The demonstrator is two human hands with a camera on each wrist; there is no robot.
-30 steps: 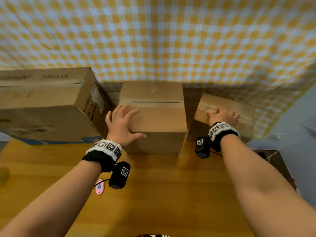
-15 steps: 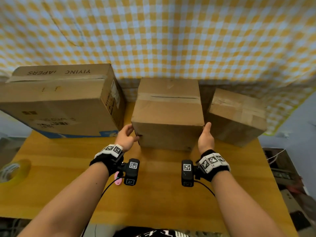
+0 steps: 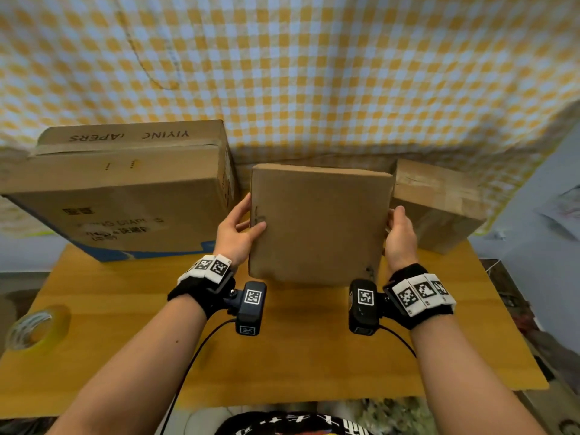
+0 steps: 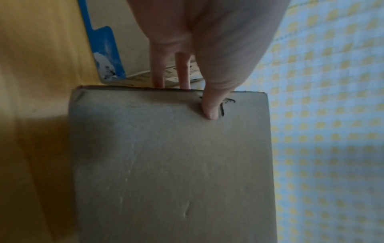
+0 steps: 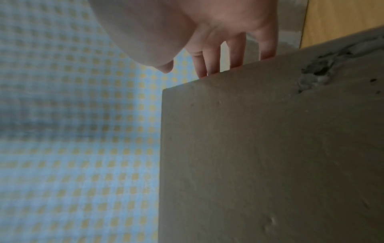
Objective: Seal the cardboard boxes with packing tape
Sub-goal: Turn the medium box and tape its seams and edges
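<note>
The middle cardboard box [image 3: 317, 224] is held up off the wooden table [image 3: 298, 356], with a plain brown face turned toward me. My left hand [image 3: 238, 230] grips its left edge: the thumb [image 4: 212, 106] presses the near face and the fingers [image 4: 182, 69] reach behind. My right hand [image 3: 400, 233] grips the right edge, its fingers [image 5: 234, 54] going behind the box [image 5: 270, 148]. A scuffed tear [image 5: 315, 74] marks one corner. A roll of packing tape [image 3: 37, 328] lies at the table's left edge, away from both hands.
A large printed cardboard box [image 3: 125, 189] stands at the back left, close to my left hand. A smaller taped box [image 3: 439, 202] sits at the back right, just behind my right hand. A yellow checked cloth [image 3: 314, 73] hangs behind everything.
The middle box has left the table and tipped, so its plain face now faces me. Both hands slid from its lower front corners up onto its side edges.
</note>
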